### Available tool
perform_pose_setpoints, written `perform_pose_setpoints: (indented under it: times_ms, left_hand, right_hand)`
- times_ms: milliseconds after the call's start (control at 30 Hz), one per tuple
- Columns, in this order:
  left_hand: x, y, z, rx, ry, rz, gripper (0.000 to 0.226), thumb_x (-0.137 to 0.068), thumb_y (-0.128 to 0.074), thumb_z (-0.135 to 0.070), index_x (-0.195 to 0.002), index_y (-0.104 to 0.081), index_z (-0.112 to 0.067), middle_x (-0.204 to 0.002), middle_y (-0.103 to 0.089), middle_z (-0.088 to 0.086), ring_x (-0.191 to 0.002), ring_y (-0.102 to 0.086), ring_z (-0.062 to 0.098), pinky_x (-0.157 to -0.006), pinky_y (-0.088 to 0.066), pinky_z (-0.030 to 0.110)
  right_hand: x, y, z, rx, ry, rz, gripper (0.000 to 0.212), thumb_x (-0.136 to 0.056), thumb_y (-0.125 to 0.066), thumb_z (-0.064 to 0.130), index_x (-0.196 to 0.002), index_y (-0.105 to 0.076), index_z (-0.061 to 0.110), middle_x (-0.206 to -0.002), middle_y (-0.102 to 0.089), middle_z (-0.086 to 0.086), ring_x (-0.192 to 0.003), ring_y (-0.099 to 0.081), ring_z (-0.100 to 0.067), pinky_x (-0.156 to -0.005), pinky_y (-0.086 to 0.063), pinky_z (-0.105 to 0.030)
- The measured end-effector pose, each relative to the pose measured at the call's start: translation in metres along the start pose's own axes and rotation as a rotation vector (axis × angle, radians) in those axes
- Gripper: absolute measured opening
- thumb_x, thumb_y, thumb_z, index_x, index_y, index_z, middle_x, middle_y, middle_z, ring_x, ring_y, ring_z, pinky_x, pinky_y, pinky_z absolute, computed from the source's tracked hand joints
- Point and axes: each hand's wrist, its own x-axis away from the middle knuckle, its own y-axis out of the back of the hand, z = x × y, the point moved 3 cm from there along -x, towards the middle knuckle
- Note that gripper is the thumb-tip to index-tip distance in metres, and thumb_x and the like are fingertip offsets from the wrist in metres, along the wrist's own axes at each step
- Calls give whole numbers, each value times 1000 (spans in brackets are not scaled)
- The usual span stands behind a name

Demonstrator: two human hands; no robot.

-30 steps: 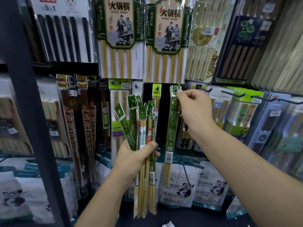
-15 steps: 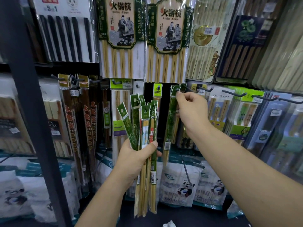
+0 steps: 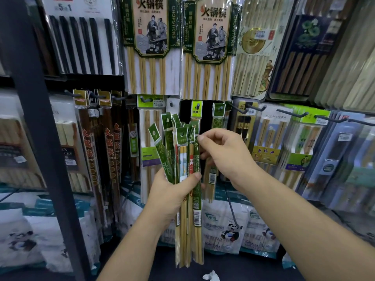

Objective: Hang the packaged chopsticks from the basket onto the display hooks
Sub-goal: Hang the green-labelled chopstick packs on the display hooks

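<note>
My left hand point(image 3: 172, 191) grips a fanned bundle of narrow green-labelled chopstick packs point(image 3: 183, 159), held upright in front of the display. My right hand point(image 3: 225, 155) is at the bundle's top right, and its fingertips pinch the green header of the rightmost pack point(image 3: 195, 151). Behind my right hand, one matching green pack point(image 3: 218, 118) hangs from a display hook point(image 3: 220, 107). The basket is out of view.
Black hooks point(image 3: 256, 108) jut out to the right over other hanging packs. Large hot-pot chopstick packs point(image 3: 151, 47) hang above. A dark shelf upright point(image 3: 36, 118) stands at the left. Panda-printed bags point(image 3: 225, 224) line the bottom shelf.
My right hand let go of the pack now hanging on the hook. It dropped down and left to the top of the bundle in my left hand.
</note>
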Motion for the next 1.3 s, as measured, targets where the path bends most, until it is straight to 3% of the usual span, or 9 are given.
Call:
perform_pose_setpoints:
  times_ms: [100,200,300,400,600,700,867,1167,1300]
  left_hand:
    - [0,1,1,-35,9,-2,39,-76,-84,-21,-112,-69,-13,-97,-80,9,-89,-78,30,-76,-63,36]
    - [1,1,2,-62,24,-5,42,-77,-86,-23,-115,-69,-14,-103,-80,4,-95,-78,24,-82,-63,34]
    - [-1,3,3,-77,23,-39,31,-84,-86,-16,-112,-71,-17,-99,-81,-3,-91,-77,13,-73,-61,24]
    - [-2,6,4,-89,53,-63,37,-82,-87,-23,-111,-69,-9,-90,-80,4,-85,-77,20,-73,-62,36]
    - [-3,9,6,-59,52,-56,32,-86,-83,-16,-109,-67,-2,-82,-76,7,-77,-75,21,-66,-59,33]
    - [-3,9,7,-55,58,-45,31,-87,-82,-14,-110,-66,0,-81,-76,6,-75,-74,20,-65,-60,32]
    - [-3,9,7,-44,65,-45,36,-86,-82,-16,-112,-64,3,-81,-75,8,-72,-72,20,-63,-58,28]
    - [-3,9,8,-66,85,-51,32,-85,-84,-15,-110,-69,-2,-81,-75,4,-71,-72,17,-62,-58,26]
    - [-2,9,7,-79,89,-59,32,-85,-85,-16,-109,-69,-3,-82,-76,5,-72,-73,18,-62,-58,26]
  right_hand:
    - [-1,1,1,4,8,5,13,-98,-67,28,-87,-73,26,-70,-69,10,-62,-66,-3,-56,-50,-16]
    - [-2,2,-1,34,17,-15,17,-99,-66,26,-84,-73,25,-66,-67,10,-61,-64,-3,-59,-52,-20]
    - [-2,7,0,10,9,-85,21,-100,-63,25,-81,-72,25,-63,-63,8,-58,-59,-3,-55,-51,-19]
    - [-5,15,7,-62,44,-187,25,-100,-62,23,-77,-69,23,-61,-56,7,-57,-51,-6,-52,-46,-19]
    - [-18,27,16,-87,27,-301,30,-101,-61,27,-79,-65,8,-59,-46,3,-54,-43,-8,-55,-43,-21]
    - [-21,28,13,-104,-8,-319,32,-101,-61,27,-87,-64,-2,-71,-45,-9,-64,-43,-16,-66,-45,-25]
    - [-21,26,13,-114,-27,-315,35,-102,-61,26,-86,-62,-5,-75,-44,-10,-69,-41,-20,-77,-44,-28]
    - [-26,26,11,-73,-28,-321,36,-101,-61,28,-85,-63,-5,-68,-43,-8,-64,-41,-17,-76,-44,-30]
    - [-28,27,3,-41,-54,-328,37,-101,-62,30,-83,-64,-2,-58,-43,2,-56,-40,-13,-75,-43,-31]
